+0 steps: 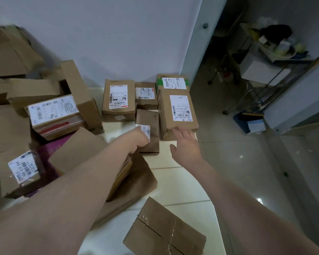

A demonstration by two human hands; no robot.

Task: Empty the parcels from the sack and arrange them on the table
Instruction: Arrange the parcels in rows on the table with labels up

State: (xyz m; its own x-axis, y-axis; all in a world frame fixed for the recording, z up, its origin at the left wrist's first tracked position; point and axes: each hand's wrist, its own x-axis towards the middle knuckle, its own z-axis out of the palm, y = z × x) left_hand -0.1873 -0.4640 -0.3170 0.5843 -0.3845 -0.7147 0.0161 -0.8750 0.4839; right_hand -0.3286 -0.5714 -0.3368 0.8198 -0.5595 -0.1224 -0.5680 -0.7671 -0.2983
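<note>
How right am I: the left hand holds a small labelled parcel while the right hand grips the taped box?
The head view shows the right hand open, fingers at the big labelled box, gripping nothing; the taped box lies untouched. The left hand does hold the small parcel.

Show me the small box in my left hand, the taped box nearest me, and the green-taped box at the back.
small box (152, 122), head view, on its brown top face.
taped box (164, 218), head view, on its cardboard top.
green-taped box (174, 83), head view, on its white label.
</note>
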